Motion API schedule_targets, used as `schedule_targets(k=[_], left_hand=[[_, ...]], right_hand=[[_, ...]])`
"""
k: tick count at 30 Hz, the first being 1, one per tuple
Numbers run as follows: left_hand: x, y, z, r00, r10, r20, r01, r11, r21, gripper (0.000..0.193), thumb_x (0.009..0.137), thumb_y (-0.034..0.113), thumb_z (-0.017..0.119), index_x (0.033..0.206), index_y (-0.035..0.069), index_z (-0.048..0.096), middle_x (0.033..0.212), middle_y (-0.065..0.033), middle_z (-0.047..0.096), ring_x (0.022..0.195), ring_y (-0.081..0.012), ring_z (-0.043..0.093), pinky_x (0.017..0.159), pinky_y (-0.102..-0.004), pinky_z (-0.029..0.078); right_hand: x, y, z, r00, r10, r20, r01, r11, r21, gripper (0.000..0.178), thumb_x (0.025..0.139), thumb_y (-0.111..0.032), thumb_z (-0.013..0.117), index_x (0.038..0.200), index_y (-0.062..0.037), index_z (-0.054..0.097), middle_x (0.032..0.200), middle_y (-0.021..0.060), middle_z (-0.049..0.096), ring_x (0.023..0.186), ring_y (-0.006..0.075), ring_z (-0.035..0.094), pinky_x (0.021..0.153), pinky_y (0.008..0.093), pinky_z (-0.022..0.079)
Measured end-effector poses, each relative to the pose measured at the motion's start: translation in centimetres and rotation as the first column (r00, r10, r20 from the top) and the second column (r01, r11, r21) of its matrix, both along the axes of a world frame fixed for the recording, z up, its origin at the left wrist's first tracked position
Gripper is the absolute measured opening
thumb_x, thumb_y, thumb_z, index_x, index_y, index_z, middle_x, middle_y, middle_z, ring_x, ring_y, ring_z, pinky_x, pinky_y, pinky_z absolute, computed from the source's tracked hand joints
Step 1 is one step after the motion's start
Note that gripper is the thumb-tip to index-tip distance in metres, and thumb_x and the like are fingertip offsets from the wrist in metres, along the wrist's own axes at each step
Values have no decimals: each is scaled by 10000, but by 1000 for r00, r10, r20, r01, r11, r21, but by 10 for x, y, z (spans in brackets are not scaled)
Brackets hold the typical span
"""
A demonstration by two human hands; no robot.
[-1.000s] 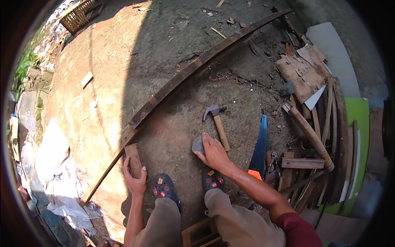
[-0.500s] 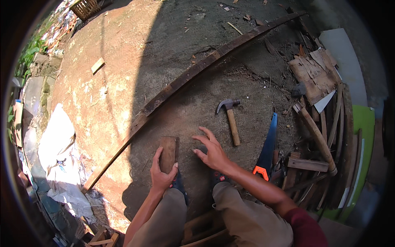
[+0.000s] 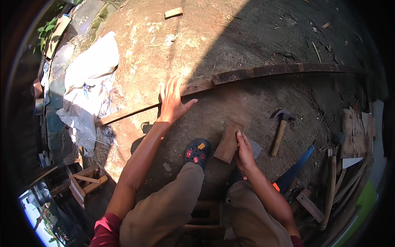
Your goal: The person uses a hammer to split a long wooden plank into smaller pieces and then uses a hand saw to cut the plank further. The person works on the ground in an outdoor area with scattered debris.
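Observation:
My right hand [image 3: 245, 153] holds a short brown wooden block [image 3: 227, 143] by its right side, above the ground near my knees. The thumb lies on the block's face, and the other fingers are partly hidden. Stretched out to the far left, my left hand [image 3: 173, 103] has its fingers spread over a long, narrow wooden beam [image 3: 284, 72]. It seems to hold nothing, and I cannot tell whether it touches the beam. A claw hammer [image 3: 278, 136] with a wooden handle lies right of the block. Nearer me is a handsaw [image 3: 297, 168] with a blue blade and orange handle.
Scrap wood [image 3: 310, 206] and a round pole [image 3: 329, 189] are piled at the right. A white sack [image 3: 90, 74] lies at the left, above small wooden frames [image 3: 88, 183]. A small offcut [image 3: 173, 12] rests on the sunlit ground.
The block has passed from my left hand to my right. My left hand has moved forward to the long beam. The view has turned and shifted left.

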State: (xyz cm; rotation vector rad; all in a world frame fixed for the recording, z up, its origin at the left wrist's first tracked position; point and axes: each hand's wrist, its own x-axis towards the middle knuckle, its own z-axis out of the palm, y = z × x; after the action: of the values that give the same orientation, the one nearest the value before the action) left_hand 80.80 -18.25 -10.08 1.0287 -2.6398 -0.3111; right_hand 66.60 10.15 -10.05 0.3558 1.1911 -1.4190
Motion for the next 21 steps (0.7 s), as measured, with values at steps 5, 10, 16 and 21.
schedule_targets(k=[5, 10, 16, 21], left_hand=[[33, -62, -37, 945, -70, 318, -97, 872, 479, 793, 805, 340, 826, 1428, 10, 464, 1358, -258, 549, 1290, -386, 516, 1080, -505, 399], [30, -48, -4, 870, -227, 438, 49, 923, 382, 526, 818, 252, 812, 1220, 13, 571, 920, -278, 688, 897, -467, 680, 770, -505, 559], [11, -12, 90, 828, -230, 512, -29, 893, 449, 469, 775, 275, 834, 1112, 25, 624, 929, -262, 699, 920, -457, 682, 782, -513, 547], [32, -5, 66, 858, -223, 462, 27, 919, 393, 450, 790, 295, 802, 1090, 34, 591, 951, -236, 705, 923, -440, 686, 779, -522, 545]], right_hand=[[8, -28, 12, 923, 296, -245, -306, 952, -1, 684, 946, -278, 721, 1482, 8, 408, 1242, 121, 623, 1131, 210, 642, 921, 391, 539], [-3, -56, -23, 404, 561, -723, -610, 754, 245, 692, 826, -302, 804, 1354, 57, 538, 1149, 269, 701, 1072, 382, 696, 896, 442, 555], [20, -118, -10, 223, 559, -799, -502, 768, 397, 622, 826, -344, 815, 1207, 95, 596, 1058, 299, 683, 1020, 459, 666, 864, 485, 539], [43, -116, -34, -54, 509, -859, -524, 718, 458, 555, 822, -359, 809, 1160, 25, 596, 1025, 253, 664, 1008, 443, 637, 840, 504, 527]])
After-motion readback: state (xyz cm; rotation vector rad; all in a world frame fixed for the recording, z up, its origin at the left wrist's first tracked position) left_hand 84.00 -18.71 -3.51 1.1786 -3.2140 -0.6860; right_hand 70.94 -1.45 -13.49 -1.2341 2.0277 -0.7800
